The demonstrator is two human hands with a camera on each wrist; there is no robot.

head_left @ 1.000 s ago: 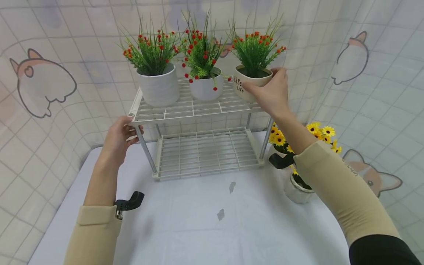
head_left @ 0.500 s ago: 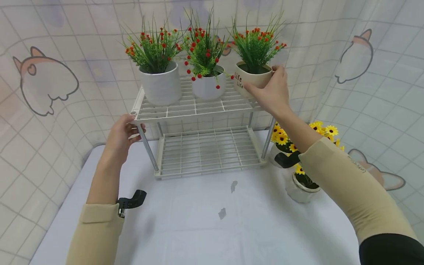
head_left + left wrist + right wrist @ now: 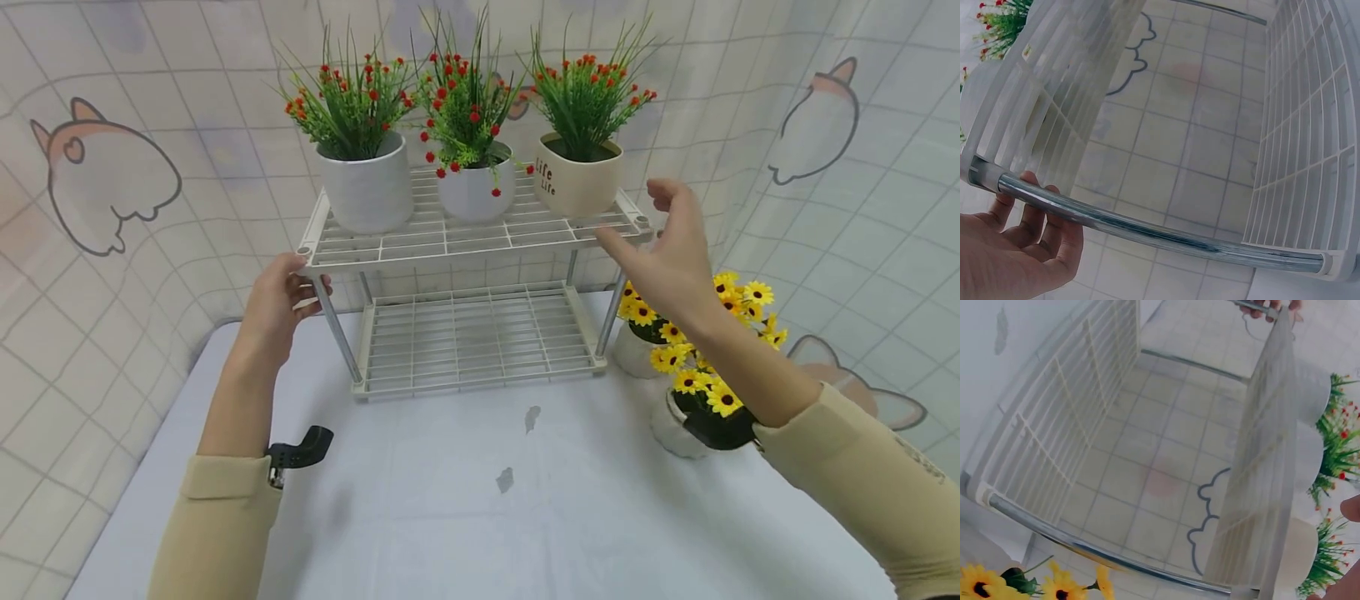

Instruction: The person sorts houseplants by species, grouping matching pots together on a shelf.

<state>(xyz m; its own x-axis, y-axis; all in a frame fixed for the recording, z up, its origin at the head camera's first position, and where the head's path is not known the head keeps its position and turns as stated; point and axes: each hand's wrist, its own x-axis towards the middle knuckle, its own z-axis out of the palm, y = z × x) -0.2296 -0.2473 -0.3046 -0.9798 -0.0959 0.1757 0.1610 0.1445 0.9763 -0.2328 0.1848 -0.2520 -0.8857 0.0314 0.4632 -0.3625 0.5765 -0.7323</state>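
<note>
A white two-tier wire rack point(image 3: 468, 335) with metal posts stands on the table. My left hand point(image 3: 272, 307) grips its upper left front corner; in the left wrist view its fingers point(image 3: 1054, 244) lie around the post. On the top tier stand, in a row, a ridged white pot point(image 3: 369, 196), a smaller white pot point(image 3: 478, 197) and a cream pot point(image 3: 591, 185) lettered "Life", each with green grass and red flowers. To the right of the cream pot, apart from it, my right hand point(image 3: 678, 267) is spread beside the rack's right front corner, holding nothing.
To the right of the rack stand two pots of yellow flowers point(image 3: 723, 398), partly behind my right forearm. A white cloth with grey patches point(image 3: 506, 480) covers the table. Behind hangs a tile-patterned curtain point(image 3: 232, 208) with cartoon dogs.
My right hand has let go of the cream pot and moved right and down from it. The pot stays on the top tier. The left hand keeps its hold on the rack.
</note>
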